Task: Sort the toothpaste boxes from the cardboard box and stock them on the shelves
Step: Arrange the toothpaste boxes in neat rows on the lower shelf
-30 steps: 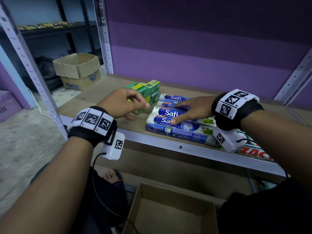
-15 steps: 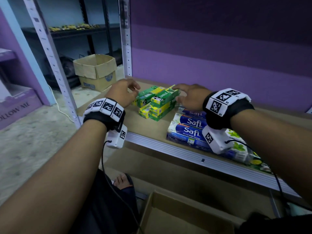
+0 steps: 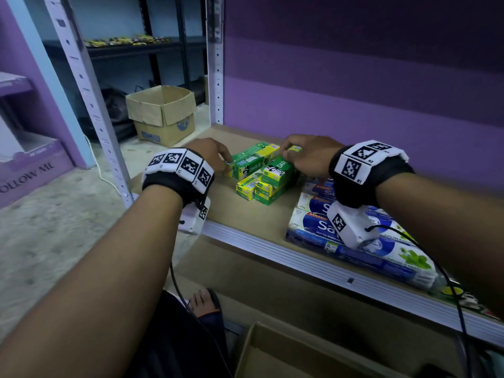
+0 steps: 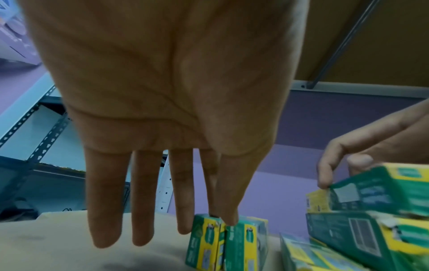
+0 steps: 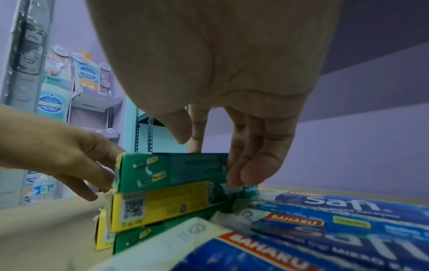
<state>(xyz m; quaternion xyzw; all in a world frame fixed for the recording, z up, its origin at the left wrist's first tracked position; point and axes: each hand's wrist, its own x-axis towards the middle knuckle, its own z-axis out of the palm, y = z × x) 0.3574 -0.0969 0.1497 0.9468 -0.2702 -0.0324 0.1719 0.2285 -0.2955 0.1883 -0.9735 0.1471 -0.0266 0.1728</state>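
Note:
Green and yellow Darlie toothpaste boxes (image 3: pixel 261 175) lie stacked on the wooden shelf (image 3: pixel 240 214) near its left post. My left hand (image 3: pixel 215 156) reaches the stack's left end, its fingers (image 4: pixel 183 201) straight, with thumb and forefinger touching the tops of two box ends (image 4: pixel 227 242). My right hand (image 3: pixel 305 156) curls over the far right end of the top green box (image 5: pixel 174 170) and pinches it between thumb and fingers (image 5: pixel 243 165). Blue Safi toothpaste boxes (image 3: pixel 321 225) lie stacked to the right, under my right wrist.
An open cardboard box (image 3: pixel 286 358) sits on the floor below the shelf, beside a sandalled foot (image 3: pixel 203 301). A second cardboard box (image 3: pixel 163 113) stands on the floor behind the left post (image 3: pixel 87 99). The purple back wall (image 3: pixel 354 105) closes the shelf.
My right hand left the Safi boxes and moved left onto the green stack, where it now pinches the top box. My left hand settled on the stack's left end.

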